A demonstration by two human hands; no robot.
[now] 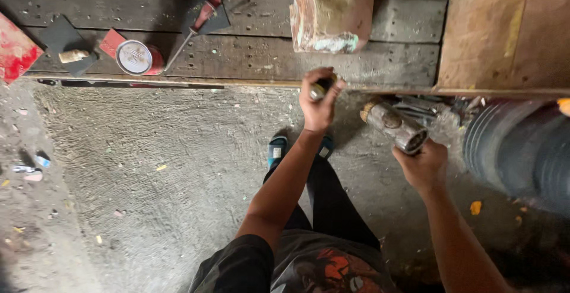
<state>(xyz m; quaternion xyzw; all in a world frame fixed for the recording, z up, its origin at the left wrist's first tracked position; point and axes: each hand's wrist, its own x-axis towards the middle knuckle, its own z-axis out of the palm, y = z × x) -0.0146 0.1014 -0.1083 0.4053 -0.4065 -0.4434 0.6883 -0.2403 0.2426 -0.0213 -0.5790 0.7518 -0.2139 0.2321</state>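
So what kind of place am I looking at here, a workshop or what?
Most likely a rough repair or woodworking workshop. A worn wooden bench carries a round tin, a screwdriver and dark sanding pads. The floor is bare concrete, and a tyre lies at the right.

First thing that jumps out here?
The two hands at centre: the left hand grips a small dark object at the edge of the wooden platform, and the right hand holds a grimy metal can. At upper left lies a red tin beside a screwdriver.
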